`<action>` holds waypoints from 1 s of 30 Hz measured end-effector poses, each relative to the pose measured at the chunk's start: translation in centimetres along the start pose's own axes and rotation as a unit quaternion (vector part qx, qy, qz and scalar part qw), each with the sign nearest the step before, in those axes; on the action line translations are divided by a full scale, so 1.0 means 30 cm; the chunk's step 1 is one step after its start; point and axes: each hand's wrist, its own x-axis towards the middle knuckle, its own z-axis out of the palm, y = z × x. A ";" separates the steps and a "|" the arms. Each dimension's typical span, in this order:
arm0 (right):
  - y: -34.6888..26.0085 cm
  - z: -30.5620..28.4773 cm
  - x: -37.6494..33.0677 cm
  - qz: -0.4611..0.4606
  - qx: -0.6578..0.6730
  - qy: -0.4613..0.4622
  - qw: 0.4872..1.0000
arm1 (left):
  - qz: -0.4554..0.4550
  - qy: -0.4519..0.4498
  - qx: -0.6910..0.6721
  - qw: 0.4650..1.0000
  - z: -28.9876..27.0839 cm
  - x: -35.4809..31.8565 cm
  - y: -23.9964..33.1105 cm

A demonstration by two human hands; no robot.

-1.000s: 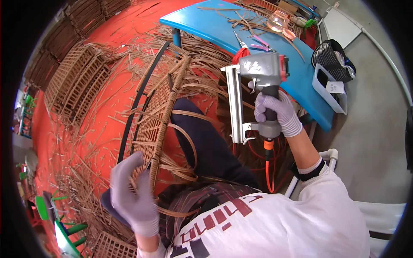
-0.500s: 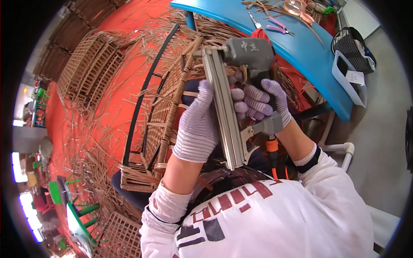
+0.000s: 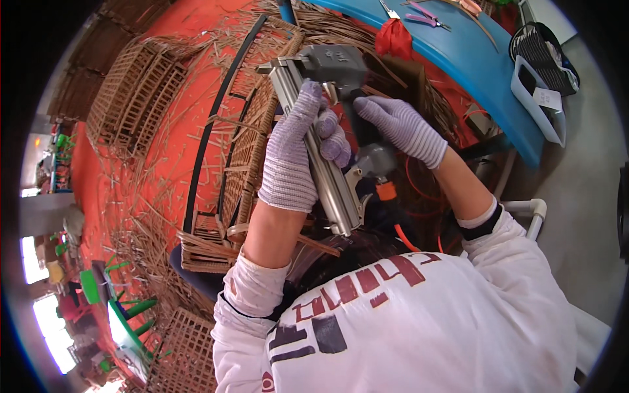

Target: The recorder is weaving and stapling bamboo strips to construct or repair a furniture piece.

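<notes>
A grey pneumatic staple gun (image 3: 337,62) with a long silver magazine is held up before my chest, its nose toward the upper left. My left hand (image 3: 291,157), in a white-and-purple striped glove, wraps round the magazine, fingertips showing on its far side. My right hand (image 3: 409,131), gloved alike, lies against the black handle with its thumb along it; its other fingers are mostly hidden. From the handle's base an orange fitting (image 3: 386,190) leads to an orange air hose (image 3: 406,238). Behind the tool, to the left, stands a woven wicker basket piece (image 3: 252,147) with a black frame bar (image 3: 219,111).
A blue table (image 3: 468,72) at upper right carries pink-handled pliers (image 3: 424,18) and a red cloth (image 3: 394,39). Beside it are a white bin (image 3: 547,108) and a black striped bag (image 3: 540,56). Stacked wicker baskets (image 3: 134,98) and loose strips lie on the red floor (image 3: 173,141).
The staple gun and both hands have moved up and left. My right hand's fingers, earlier showing curled beside the handle, are now mostly hidden, and its thumb lies along the handle.
</notes>
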 end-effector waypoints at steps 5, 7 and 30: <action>-0.119 -0.043 -0.146 0.099 -0.027 -0.003 0.995 | 0.060 0.059 0.035 0.996 -0.032 0.023 0.006; -0.139 -0.001 -0.205 0.174 0.000 -0.134 0.976 | 0.079 0.077 0.038 0.993 -0.021 0.036 -0.009; 0.260 0.062 -0.272 0.349 0.337 -0.244 0.840 | 0.188 0.236 0.169 0.938 -0.056 0.142 -0.361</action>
